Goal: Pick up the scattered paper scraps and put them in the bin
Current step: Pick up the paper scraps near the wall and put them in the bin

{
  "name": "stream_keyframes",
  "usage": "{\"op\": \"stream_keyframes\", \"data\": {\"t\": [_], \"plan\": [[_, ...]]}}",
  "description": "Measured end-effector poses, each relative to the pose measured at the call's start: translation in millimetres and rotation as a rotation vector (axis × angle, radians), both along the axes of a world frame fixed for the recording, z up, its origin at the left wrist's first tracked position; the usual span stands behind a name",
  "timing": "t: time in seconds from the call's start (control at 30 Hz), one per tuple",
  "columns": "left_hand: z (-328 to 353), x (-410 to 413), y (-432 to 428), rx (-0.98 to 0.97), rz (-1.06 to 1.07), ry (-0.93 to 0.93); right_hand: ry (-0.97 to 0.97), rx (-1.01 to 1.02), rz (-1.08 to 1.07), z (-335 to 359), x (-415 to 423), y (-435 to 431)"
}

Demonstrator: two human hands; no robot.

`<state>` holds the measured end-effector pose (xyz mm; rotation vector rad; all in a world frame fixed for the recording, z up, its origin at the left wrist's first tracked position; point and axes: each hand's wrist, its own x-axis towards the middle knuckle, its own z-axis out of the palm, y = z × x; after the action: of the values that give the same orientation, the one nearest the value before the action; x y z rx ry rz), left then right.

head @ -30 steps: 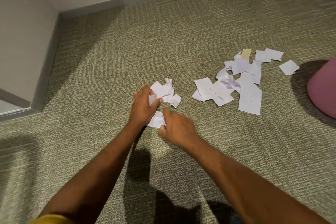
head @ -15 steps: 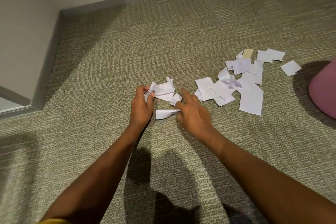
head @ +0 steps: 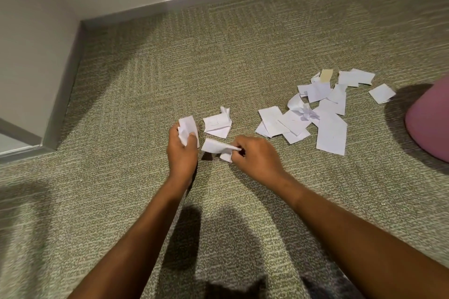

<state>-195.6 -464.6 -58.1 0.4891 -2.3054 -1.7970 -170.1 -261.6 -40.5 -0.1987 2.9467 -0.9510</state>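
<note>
Fingers (head: 236,153) of my right hand (head: 257,159) pinch folded scrap (head: 215,147) | left hand (head: 182,156) grips scraps (head: 187,127) | carpet (head: 170,68) open to baseboard (head: 63,94) | pile (head: 325,124) near pink bin (head: 428,128) | scribbles (head: 214,123) unreadable

free: carpet (head: 243,51) ahead | blocked: scrap pile (head: 330,133) right, pink bin (head: 430,126) far right, wall (head: 31,56) left

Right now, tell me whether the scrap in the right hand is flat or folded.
Folded. The scrap pinched by the right hand bends along a crease, with a second flap hanging beneath.
</note>
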Motion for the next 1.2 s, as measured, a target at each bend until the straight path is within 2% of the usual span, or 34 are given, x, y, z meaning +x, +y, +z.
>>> {"op": "stream_keyframes", "data": {"t": [0.1,0.23,0.4,0.63,0.73,0.9,1.2], "plan": [[1,5,6,0.157,0.005,-0.036,-0.036,-0.111,-0.055,3,10,3],[3,13,13,0.222,0.039,-0.095,-0.160,-0.176,-0.051,4,16,10],[1,26,22,0.362,0.096,-0.176,-0.200,-0.078,-0.014,2,13,6],[6,41,31,0.459,0.068,-0.207,-0.191,-0.096,0.024,0,14,-19],[9,42,34,0.485,0.060,-0.220,-0.234,-0.254,-0.056,-1,13,-25],[13,50,32,0.599,-0.016,-0.279,-0.408,-0.650,-0.250,1,16,-23],[20,47,47,0.863,-0.129,-0.289,-0.549,-0.983,-0.409,10,18,9]]}}
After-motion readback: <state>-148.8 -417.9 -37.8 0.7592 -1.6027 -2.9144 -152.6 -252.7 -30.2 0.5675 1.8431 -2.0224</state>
